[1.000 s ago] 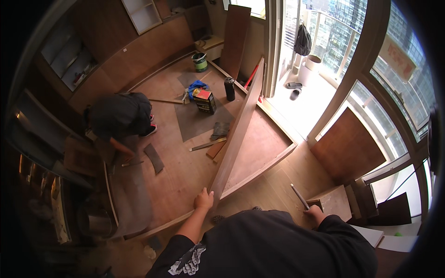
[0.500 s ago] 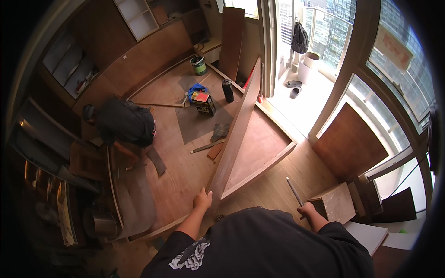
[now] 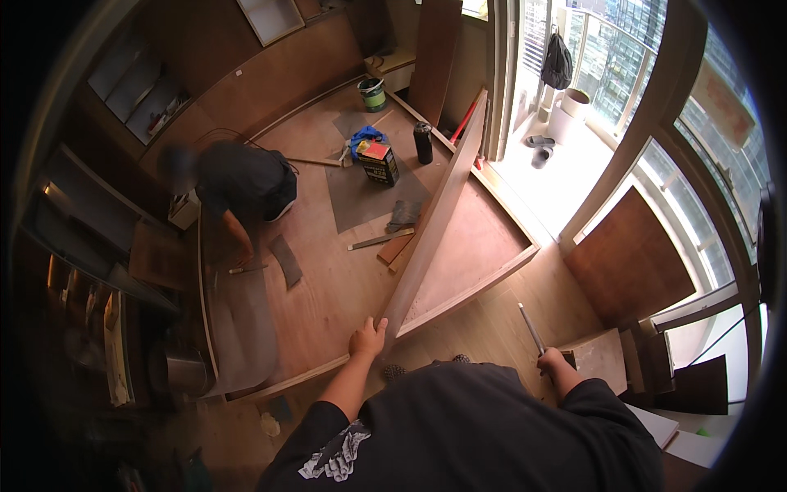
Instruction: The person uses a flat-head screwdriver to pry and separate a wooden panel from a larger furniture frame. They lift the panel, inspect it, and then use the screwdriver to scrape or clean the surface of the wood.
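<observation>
A long brown wooden board stands on its edge, slanting across the low wooden platform. At its near end my left hand is closed on the board. My right hand, out to the right above the floor, is wrapped round a thin grey rod with a pale tip. The rod points away from me and touches nothing that I can see. Right of the board lies a triangular, pinkish section of the platform, bordered by a raised wooden edge.
A co-worker crouches on the platform at left, one hand low near a small tool. A black box, dark bottle, green bucket and wood strips lie beyond the board. Panels lean by the right windows.
My view has shifted, so the room appears lower and to the right. My shoe tips now show. Both hands keep their hold. The co-worker's arm is more visible, reaching down to the platform.
</observation>
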Demonstrator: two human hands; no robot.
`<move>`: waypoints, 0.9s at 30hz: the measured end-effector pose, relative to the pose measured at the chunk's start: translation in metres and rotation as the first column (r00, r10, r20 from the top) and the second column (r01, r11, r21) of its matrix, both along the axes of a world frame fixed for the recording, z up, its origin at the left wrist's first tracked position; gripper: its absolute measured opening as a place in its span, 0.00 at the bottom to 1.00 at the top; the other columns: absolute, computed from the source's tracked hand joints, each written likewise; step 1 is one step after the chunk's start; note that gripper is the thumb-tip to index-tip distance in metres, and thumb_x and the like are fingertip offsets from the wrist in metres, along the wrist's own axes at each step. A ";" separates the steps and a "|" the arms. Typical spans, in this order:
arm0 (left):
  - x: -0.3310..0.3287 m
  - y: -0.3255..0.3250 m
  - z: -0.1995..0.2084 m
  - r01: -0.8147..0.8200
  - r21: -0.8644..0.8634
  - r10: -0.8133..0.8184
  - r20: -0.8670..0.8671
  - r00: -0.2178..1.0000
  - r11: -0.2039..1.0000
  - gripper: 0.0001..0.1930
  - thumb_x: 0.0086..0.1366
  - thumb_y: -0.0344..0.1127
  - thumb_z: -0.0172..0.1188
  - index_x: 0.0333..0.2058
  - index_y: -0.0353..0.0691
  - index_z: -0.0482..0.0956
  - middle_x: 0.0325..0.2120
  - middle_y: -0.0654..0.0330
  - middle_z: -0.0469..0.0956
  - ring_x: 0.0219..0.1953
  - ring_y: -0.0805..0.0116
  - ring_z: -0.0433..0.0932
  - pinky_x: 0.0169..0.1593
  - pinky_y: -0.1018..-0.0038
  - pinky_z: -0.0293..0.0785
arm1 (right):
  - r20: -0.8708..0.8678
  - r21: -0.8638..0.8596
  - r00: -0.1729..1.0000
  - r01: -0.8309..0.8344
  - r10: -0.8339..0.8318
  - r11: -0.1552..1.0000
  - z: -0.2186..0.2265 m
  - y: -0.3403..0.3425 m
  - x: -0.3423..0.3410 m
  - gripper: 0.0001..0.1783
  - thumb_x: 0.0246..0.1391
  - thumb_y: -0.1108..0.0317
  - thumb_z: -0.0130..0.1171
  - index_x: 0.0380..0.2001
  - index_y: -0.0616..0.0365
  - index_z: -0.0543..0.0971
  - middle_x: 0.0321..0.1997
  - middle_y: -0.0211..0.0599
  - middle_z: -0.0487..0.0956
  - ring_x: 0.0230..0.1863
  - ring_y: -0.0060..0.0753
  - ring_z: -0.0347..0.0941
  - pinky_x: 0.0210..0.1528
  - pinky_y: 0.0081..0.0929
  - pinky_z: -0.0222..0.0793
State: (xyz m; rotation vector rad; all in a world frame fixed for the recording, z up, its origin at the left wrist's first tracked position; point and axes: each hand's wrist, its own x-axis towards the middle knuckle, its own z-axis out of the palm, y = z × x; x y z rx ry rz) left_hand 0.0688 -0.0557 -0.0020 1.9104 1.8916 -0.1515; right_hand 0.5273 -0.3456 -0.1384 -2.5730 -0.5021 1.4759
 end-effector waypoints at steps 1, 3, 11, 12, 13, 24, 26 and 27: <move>-0.001 0.001 -0.003 0.003 0.020 -0.003 0.008 1.000 1.000 0.33 0.71 0.67 0.41 0.57 0.45 0.72 0.44 0.43 0.82 0.48 0.41 0.81 0.51 0.49 0.76 | -0.016 -0.020 1.000 -0.001 0.001 1.000 -0.005 -0.001 0.005 0.16 0.45 0.77 0.62 0.41 0.66 0.78 0.28 0.46 0.83 0.29 0.44 0.85 0.29 0.39 0.79; -0.002 0.002 -0.005 0.003 0.040 -0.003 0.020 1.000 0.999 0.33 0.71 0.68 0.39 0.53 0.45 0.74 0.41 0.42 0.83 0.46 0.39 0.81 0.48 0.48 0.76 | -0.038 0.015 0.999 0.018 -0.017 1.000 -0.014 -0.003 0.011 0.15 0.43 0.80 0.64 0.38 0.63 0.77 0.26 0.42 0.81 0.26 0.42 0.82 0.26 0.39 0.78; -0.005 0.007 -0.008 0.021 0.074 -0.021 -0.006 1.000 0.997 0.31 0.72 0.67 0.38 0.46 0.43 0.74 0.37 0.43 0.83 0.40 0.38 0.82 0.43 0.46 0.76 | -0.100 -0.012 0.995 -0.031 0.030 0.999 -0.020 -0.010 0.008 0.17 0.43 0.79 0.69 0.38 0.60 0.77 0.26 0.42 0.81 0.24 0.38 0.80 0.25 0.36 0.77; -0.006 0.007 -0.010 0.022 0.085 -0.022 -0.003 1.000 0.996 0.31 0.72 0.67 0.38 0.46 0.43 0.74 0.36 0.43 0.83 0.40 0.38 0.82 0.43 0.46 0.76 | -0.114 -0.019 0.993 -0.032 0.030 0.999 -0.020 -0.012 0.008 0.17 0.43 0.78 0.69 0.38 0.60 0.77 0.26 0.42 0.81 0.24 0.38 0.80 0.25 0.36 0.77; -0.006 0.007 -0.012 0.022 0.097 -0.023 0.000 1.000 0.995 0.31 0.72 0.67 0.39 0.46 0.43 0.73 0.36 0.43 0.83 0.40 0.38 0.82 0.43 0.46 0.76 | -0.128 -0.025 0.991 -0.034 0.030 0.999 -0.019 -0.013 0.008 0.16 0.44 0.78 0.69 0.38 0.60 0.77 0.26 0.42 0.81 0.24 0.38 0.80 0.26 0.36 0.77; 0.003 -0.010 -0.019 0.067 0.217 -0.102 0.154 0.983 0.974 0.27 0.74 0.55 0.45 0.67 0.56 0.65 0.58 0.54 0.76 0.53 0.47 0.79 0.53 0.55 0.76 | -0.130 -0.123 0.989 -0.089 0.073 0.988 -0.034 -0.039 0.018 0.11 0.48 0.75 0.69 0.35 0.63 0.78 0.24 0.44 0.81 0.25 0.42 0.81 0.26 0.40 0.76; -0.009 -0.013 -0.020 0.048 0.231 -0.082 0.143 0.986 0.972 0.26 0.74 0.54 0.45 0.67 0.57 0.65 0.58 0.54 0.77 0.53 0.48 0.79 0.53 0.54 0.76 | -0.201 -0.191 0.978 -0.094 0.055 0.977 -0.013 -0.014 0.008 0.10 0.49 0.73 0.69 0.33 0.64 0.79 0.25 0.44 0.82 0.25 0.41 0.81 0.26 0.39 0.77; -0.012 -0.014 -0.021 0.034 0.235 -0.069 0.144 0.987 0.971 0.26 0.73 0.54 0.46 0.66 0.56 0.66 0.58 0.54 0.77 0.53 0.47 0.79 0.53 0.55 0.76 | -0.213 -0.202 0.975 -0.114 0.070 0.973 -0.004 -0.007 0.007 0.09 0.49 0.73 0.69 0.33 0.65 0.80 0.25 0.44 0.83 0.25 0.40 0.81 0.27 0.39 0.77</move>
